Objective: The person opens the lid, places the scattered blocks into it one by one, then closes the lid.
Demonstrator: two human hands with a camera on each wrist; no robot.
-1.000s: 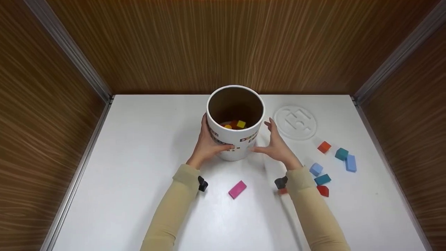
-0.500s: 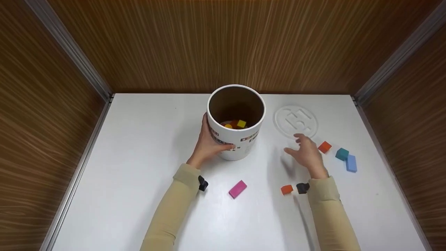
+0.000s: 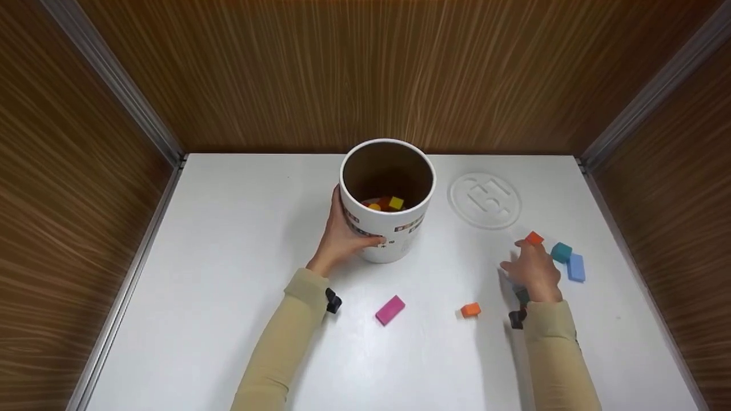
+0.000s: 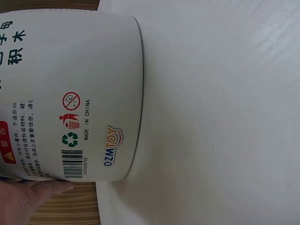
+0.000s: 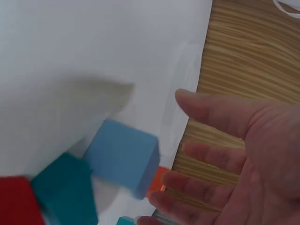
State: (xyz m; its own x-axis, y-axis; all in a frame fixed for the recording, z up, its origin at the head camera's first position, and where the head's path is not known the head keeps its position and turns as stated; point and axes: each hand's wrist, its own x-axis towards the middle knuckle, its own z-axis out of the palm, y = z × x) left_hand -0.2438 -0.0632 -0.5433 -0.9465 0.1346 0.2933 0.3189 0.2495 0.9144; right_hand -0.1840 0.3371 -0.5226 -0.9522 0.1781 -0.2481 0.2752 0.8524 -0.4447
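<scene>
A white cylindrical tub (image 3: 402,231) stands upright on the table, its mouth uncovered. Yellow and orange blocks (image 3: 396,203) lie at its bottom. My left hand (image 3: 340,237) grips the tub's left side, thumb across the front, other fingers mostly hidden behind it. In the left wrist view the tub's printed wall (image 4: 103,56) fills the left part. Over the blocks at the right hovers my right hand (image 3: 535,271), fingers loosely spread and holding nothing. Near it in the right wrist view are a blue block (image 5: 122,152), a teal block (image 5: 68,192) and a red block (image 5: 18,201).
A clear round lid (image 3: 484,201) lies right of the tub. An orange-red block (image 3: 534,237), a teal block (image 3: 561,252) and a light blue block (image 3: 576,268) sit at the right. A pink block (image 3: 390,310) and an orange block (image 3: 471,310) lie nearer. Wood-grain walls (image 3: 365,74) enclose the table.
My right hand has left the tub's right side and moved right and nearer, over the blocks. My left hand and the tub have stayed in place.
</scene>
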